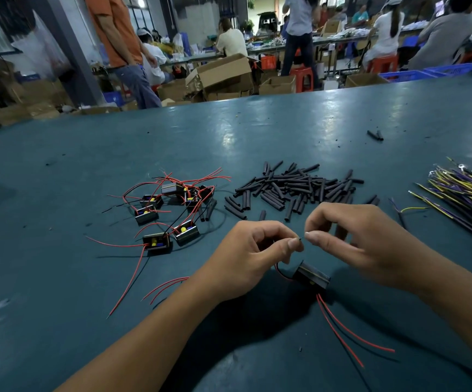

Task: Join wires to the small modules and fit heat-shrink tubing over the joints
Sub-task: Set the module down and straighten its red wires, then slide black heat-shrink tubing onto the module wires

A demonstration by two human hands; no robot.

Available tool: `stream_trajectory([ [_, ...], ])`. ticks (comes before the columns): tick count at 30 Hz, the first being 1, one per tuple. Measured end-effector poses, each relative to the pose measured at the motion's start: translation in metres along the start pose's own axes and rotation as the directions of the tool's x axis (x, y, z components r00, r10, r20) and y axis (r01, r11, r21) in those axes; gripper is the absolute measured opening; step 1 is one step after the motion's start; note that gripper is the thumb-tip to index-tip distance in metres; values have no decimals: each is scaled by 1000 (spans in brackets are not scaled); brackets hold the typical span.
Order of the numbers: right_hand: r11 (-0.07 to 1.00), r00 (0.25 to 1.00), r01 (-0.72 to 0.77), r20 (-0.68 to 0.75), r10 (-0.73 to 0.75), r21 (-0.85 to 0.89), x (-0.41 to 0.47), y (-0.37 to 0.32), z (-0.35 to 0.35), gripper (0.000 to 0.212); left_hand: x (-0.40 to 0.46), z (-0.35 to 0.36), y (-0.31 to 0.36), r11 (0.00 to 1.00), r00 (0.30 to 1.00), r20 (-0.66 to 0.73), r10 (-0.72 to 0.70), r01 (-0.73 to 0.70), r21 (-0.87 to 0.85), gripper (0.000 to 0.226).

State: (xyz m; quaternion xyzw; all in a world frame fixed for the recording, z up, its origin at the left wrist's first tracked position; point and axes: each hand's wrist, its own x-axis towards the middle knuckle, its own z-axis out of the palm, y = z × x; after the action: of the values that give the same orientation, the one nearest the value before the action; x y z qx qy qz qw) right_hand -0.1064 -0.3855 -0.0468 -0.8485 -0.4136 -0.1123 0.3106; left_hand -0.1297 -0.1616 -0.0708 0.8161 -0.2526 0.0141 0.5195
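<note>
Head view: left hand (253, 251) and right hand (350, 236) pinch thin, limp wire ends (300, 238), best gripped near tips, above the light module (311, 275).

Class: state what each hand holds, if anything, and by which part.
The left hand pinches a thin dark wire near its tip. The right hand pinches something at its fingertips, too small to identify.

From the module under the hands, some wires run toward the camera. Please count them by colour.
At the module, near side:
Red wires: 2
Black wire: 1
Total: 3
</note>
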Motion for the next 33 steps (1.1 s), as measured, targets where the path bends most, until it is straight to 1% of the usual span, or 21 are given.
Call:
stream_trajectory([
  [1, 996, 998, -62, -8, 63, 61, 1, 3, -2, 12, 0, 1, 0, 1000, 1000, -2, 3, -3, 10, 13],
  [2, 987, 991, -119, -54, 125, 107, 2, 9, -5, 14, 0, 2, -1, 1000, 1000, -6, 1, -1, 15, 13],
  [3, 977, 973, -170, -137, 187, 126, 3, 17, -9, 15, 0, 2, -1, 1000, 1000, -14, -5, 5, 14, 14],
  [4, 968, 939, -231, -239, 248, 98, 2, 27, -15, 16, 1, 2, -2, 1000, 1000, -27, -12, 12, 7, 14],
  [5, 949, 893, -316, -329, 306, 25, 1, 39, -20, 15, 1, 2, -2, 1000, 999, -44, -18, 17, -7, 15],
  [6, 906, 849, -418, -386, 362, -71, -1, 53, -25, 11, 2, 1, -2, 999, 998, -62, -24, 23, -25, 15],
  [7, 842, 814, -515, -400, 422, -160, -4, 65, -27, 6, 3, 0, -2, 999, 996, -80, -33, 29, -45, 14],
  [8, 778, 791, -584, -376, 482, -232, -7, 74, -27, 7, 3, -1, -2, 997, 995, -91, -42, 36, -65, 14],
  [9, 735, 786, -612, -328, 523, -292, -9, 81, -26, 16, 4, -2, -1, 995, 994, -93, -53, 45, -85, 13],
  [11, 719, 814, -580, -228, 535, -383, -12, 87, -25, 35, 3, -3, -1, 990, 993, -80, -85, 75, -122, 13],
  [13, 727, 835, -542, -171, 522, -421, -12, 86, -26, 39, 2, -6, -2, 984, 992, -68, -110, 99, -145, 11],
  [15, 721, 837, -527, -127, 533, -450, -13, 88, -27, 33, 2, -10, -2, 981, 991, -59, -117, 106, -161, 12],
  [18, 716, 838, -507, -78, 541, -480, -13, 94, -24, 16, 2, -15, -1, 977, 991, -65, -118, 105, -184, 12],
  [20, 727, 847, -495, -79, 525, -475, -12, 98, -21, 11, 1, -16, -2, 977, 989, -69, -127, 113, -179, 11],
  [24, 727, 853, -497, -114, 509, -473, -11, 103, -17, 12, 1, -15, -1, 979, 989, -64, -132, 120, -163, 11],
  [27, 730, 857, -496, -128, 500, -470, -11, 102, -17, 5, 2, -15, 0, 978, 988, -64, -142, 131, -162, 11],
  [30, 735, 862, -485, -117, 494, -473, -9, 100, -18, 5, 3, -13, 2, 977, 986, -67, -150, 138, -162, 11],
  [32, 766, 883, -457, -130, 450, -453, -7, 98, -17, 4, 3, -12, 3, 977, 987, -66, -149, 137, -163, 11],
  [33, 798, 897, -440, -157, 414, -412, -6, 96, -16, 3, 3, -11, 3, 977, 987, -64, -148, 135, -166, 11],
])
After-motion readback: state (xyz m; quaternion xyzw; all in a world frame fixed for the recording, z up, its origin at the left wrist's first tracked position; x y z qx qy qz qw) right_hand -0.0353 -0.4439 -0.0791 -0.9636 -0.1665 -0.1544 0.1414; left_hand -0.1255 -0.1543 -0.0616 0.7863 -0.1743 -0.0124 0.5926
